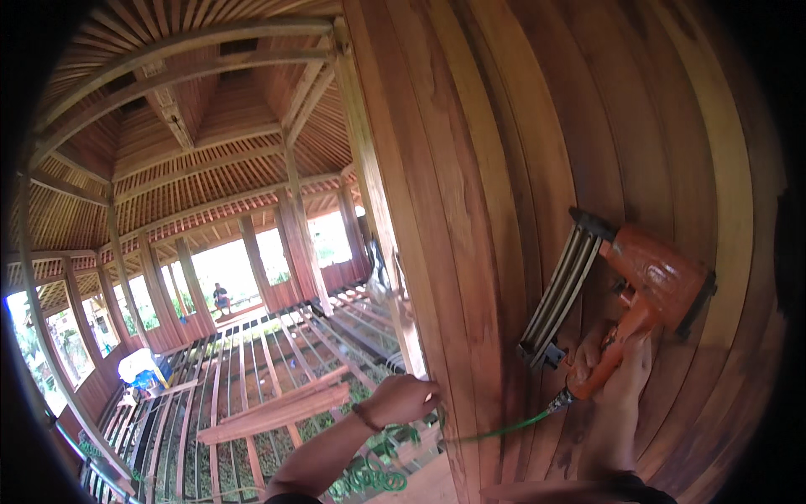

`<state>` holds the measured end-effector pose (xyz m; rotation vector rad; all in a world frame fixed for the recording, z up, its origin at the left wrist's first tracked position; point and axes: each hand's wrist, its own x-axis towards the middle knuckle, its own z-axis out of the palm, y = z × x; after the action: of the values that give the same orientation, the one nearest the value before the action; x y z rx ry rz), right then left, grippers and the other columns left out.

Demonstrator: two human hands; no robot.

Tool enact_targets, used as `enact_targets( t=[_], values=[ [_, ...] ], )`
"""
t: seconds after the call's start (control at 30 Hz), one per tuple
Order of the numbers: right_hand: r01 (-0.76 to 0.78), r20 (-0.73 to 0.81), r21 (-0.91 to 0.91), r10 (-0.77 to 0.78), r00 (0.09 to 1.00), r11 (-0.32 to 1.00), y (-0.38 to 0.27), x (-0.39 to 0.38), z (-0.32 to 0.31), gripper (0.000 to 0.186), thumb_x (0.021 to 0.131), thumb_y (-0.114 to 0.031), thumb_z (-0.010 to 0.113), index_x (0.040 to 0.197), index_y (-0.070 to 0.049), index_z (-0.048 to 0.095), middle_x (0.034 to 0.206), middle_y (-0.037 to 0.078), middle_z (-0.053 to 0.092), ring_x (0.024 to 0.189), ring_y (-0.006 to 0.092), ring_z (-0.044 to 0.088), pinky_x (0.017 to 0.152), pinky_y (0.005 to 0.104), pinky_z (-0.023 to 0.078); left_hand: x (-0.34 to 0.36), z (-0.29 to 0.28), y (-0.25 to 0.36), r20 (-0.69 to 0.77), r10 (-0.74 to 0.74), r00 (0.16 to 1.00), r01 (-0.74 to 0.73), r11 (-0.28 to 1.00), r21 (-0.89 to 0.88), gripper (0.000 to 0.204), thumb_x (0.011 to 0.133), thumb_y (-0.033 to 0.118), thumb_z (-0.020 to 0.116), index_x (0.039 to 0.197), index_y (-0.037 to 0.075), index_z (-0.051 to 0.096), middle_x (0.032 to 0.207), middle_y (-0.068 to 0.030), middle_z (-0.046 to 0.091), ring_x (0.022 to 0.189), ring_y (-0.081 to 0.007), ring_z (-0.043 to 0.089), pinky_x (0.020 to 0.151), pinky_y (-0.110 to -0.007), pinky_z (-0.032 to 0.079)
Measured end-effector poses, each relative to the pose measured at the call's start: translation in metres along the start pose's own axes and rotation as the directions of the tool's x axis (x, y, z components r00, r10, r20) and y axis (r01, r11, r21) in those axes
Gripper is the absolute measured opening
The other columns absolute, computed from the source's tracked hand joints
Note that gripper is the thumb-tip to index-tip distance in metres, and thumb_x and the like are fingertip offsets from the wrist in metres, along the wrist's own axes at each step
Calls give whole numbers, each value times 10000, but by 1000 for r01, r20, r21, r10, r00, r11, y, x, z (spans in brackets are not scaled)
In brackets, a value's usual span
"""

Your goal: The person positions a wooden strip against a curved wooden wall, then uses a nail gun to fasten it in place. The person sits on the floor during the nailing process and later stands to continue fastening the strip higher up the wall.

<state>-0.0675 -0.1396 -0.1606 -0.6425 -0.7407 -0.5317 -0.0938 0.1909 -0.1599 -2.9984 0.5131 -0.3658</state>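
Observation:
My right hand (590,357) is wrapped round the handle of an orange pneumatic nail gun (659,273). Its long metal magazine (561,286) slants down to the left, and the dark nose lies close to the plank wall (470,210); whether they touch I cannot tell. A thin green air hose (504,428) runs left from the base of the handle. My left hand (405,400), with a dark bracelet at the wrist, is closed beside the wall's left edge. What its fingers hold, if anything, is hidden.
Open floor joists (243,378) spread out at the left, with gaps between them. Loose boards (277,412) lie across them. Coiled green hose (369,479) sits below my left forearm. Farther off are a white and blue container (144,370), wooden posts and a seated person (221,296).

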Motion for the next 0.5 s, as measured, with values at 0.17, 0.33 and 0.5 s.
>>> enact_targets(
  t=[0.17,0.33,0.5],
  values=[
    [-22,74,12,22,997,1000,-24,74,45,538,1017,-557,538,1299,-116,414,713,118,507,490,240,509,505,427,469,29,-135,23,-405,68,912,-230,901,-367,297,923,360,718,1060,97,696,795,-146,693,754,-339,706,692,-414,572],
    [-33,4,174,33,999,984,-26,112,89,571,1029,-506,558,1400,-109,384,756,111,503,533,241,534,472,408,463,50,-154,87,-243,261,934,-351,798,-489,321,960,309,722,1094,24,659,946,-136,700,833,-278,735,745,-367,578],
    [-29,5,121,29,1000,992,-48,150,128,456,1038,-468,539,1321,-129,425,762,113,531,503,240,533,479,412,475,77,-134,99,-404,309,861,-505,425,-751,313,1023,218,651,1196,-39,610,979,-153,670,844,-231,719,744,-347,552]
  ],
)
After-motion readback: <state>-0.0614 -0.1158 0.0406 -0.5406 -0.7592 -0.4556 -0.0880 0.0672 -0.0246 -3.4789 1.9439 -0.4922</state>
